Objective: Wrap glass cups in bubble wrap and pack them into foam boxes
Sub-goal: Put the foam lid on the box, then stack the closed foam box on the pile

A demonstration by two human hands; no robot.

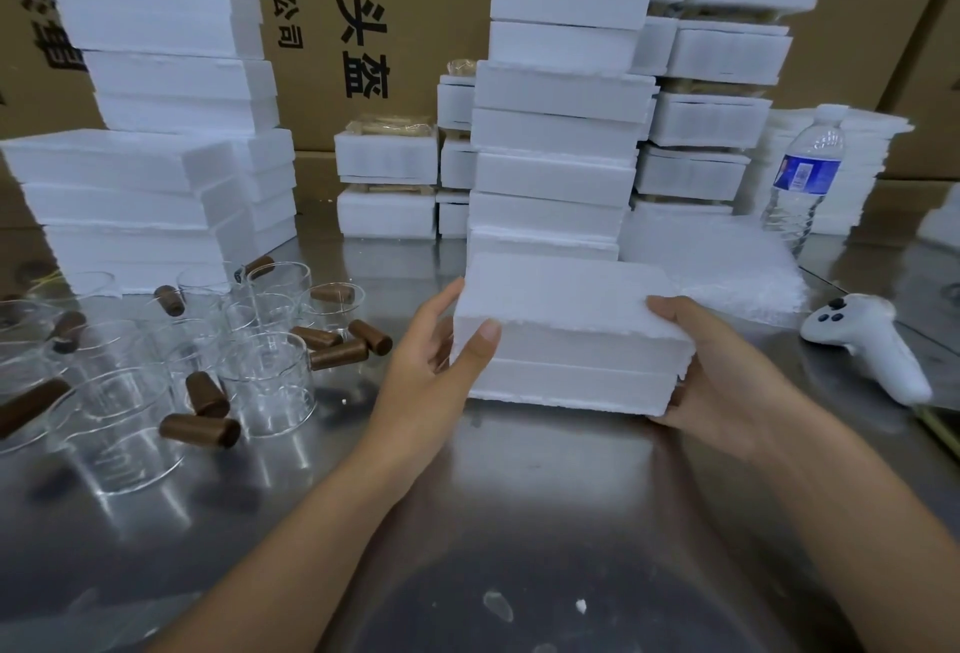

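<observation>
A white foam box [566,335] was in the middle of the shiny bench [519,496], right in front of a tall stack of foam boxes [556,132]. The left hand [431,371] gripped its left end, with the thumb on the front edge. The right hand [722,377] gripped its right end, with the thumb on top. To the left stood glass cups [265,382] with brown handles.

Carton [322,127], upper centre: large black "P头盔", running top to bottom.
Same carton, smaller print to the left: "有限公司", and beside it "西区".
Left carton [31,101], upper left: big black characters, cut off, unreadable.
Water bottle [805,169], right: blue label, print too small to read.
</observation>
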